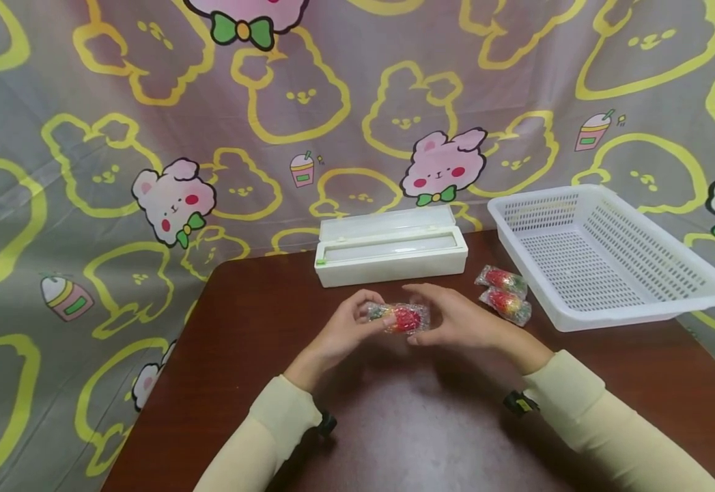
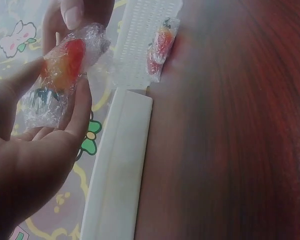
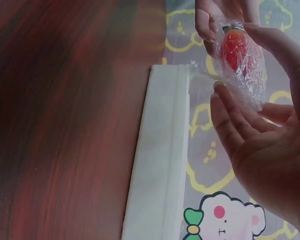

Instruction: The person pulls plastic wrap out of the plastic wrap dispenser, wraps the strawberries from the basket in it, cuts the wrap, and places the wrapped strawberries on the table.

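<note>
A strawberry-like fruit (image 1: 408, 318), red and yellow with a dark green top, is wrapped in crinkled clear film. My left hand (image 1: 346, 329) pinches its green-topped end between thumb and fingers, up above the table. Around the other end, my right hand (image 1: 455, 320) spreads thumb and fingers apart, fingertips close to the loose film, as the right wrist view shows of the wrapped fruit (image 3: 236, 52). Behind both hands lies a long white film dispenser box (image 1: 390, 268) with its clear lid raised.
Two more wrapped fruits, one (image 1: 501, 280) behind the other (image 1: 506, 305), lie to the right of my right hand. Beside them a white perforated basket (image 1: 634, 316) sits at the table's right. A patterned curtain (image 1: 345, 102) hangs behind the brown table (image 1: 228, 383).
</note>
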A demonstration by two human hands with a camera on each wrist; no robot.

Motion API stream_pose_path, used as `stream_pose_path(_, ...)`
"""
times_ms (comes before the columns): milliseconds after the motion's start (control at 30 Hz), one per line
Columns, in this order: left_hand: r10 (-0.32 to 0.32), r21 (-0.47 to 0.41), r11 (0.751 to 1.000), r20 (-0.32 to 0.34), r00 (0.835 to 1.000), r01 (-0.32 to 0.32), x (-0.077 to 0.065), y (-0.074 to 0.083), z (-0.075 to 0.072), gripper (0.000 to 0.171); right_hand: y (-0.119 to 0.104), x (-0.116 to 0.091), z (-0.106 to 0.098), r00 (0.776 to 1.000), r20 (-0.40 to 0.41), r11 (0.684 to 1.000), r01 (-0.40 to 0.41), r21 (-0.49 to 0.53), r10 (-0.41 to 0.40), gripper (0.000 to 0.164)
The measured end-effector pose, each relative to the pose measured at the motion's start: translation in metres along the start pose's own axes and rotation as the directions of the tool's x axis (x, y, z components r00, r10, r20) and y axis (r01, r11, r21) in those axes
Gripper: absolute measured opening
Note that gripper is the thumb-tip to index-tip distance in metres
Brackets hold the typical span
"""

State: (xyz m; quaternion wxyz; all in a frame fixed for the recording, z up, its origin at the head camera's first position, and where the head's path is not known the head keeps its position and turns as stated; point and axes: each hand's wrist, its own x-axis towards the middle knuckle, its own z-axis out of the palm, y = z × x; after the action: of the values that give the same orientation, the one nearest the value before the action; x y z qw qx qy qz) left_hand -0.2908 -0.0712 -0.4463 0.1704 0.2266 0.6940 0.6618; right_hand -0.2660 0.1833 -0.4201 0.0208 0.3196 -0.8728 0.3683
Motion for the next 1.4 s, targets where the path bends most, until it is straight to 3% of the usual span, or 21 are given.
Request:
stream_pose_path(200,0.008,-0.029,1.0,0.005,1.0,-0.008,0.002,0.0,0.003,0.033,0.0,-0.001,0.003,1.0,-0.016,0.991,-0.005,0.13,0.007,0.091)
stream_pose_path(433,-0.009,-0.027,1.0,-0.036,0.999,0.008,-0.001,0.002,0.005,0.035,0.0,-0.003,0.005,0.99,0.038,0.953,-0.138,0.271,0.132,0.084)
stream_pose_path(567,-0.026,-0.016,1.0,-0.04,0.999,0.025,-0.003,0.002,0.005,0.037,-0.001,-0.003,0.004,0.985,0.089,0.932,-0.168,0.322,0.147,0.071)
stream_pose_path(733,-0.03,0.013,0.999,-0.044,0.999,0.03,-0.002,0.0,0.005,0.038,-0.001,-0.003,0.004,0.986,0.103,0.925,-0.157,0.345,0.129,0.053)
stream_pose_path(867,-0.034,0.023,0.999,-0.047,0.998,0.036,-0.001,-0.001,0.005,0.041,0.001,-0.002,0.007,0.989,0.086,0.928,-0.142,0.344,0.119,0.05)
stream_pose_path(1100,-0.072,-0.098,0.992,0.058,0.996,0.077,-0.001,-0.003,0.004,0.04,0.006,-0.003,0.011,0.99,0.077,0.915,-0.142,0.378,0.121,0.047)
stream_pose_path(1267,-0.076,-0.112,0.99,0.06,0.995,0.082,-0.001,-0.003,0.004,0.038,0.006,-0.004,0.012,0.99,0.066,0.901,-0.138,0.412,0.121,0.048)
stream_pose_path(1400,-0.099,-0.092,0.991,0.024,0.995,0.1,-0.001,-0.001,0.004,0.036,0.003,-0.004,0.016,0.998,0.01,0.956,-0.064,0.286,0.064,0.051)
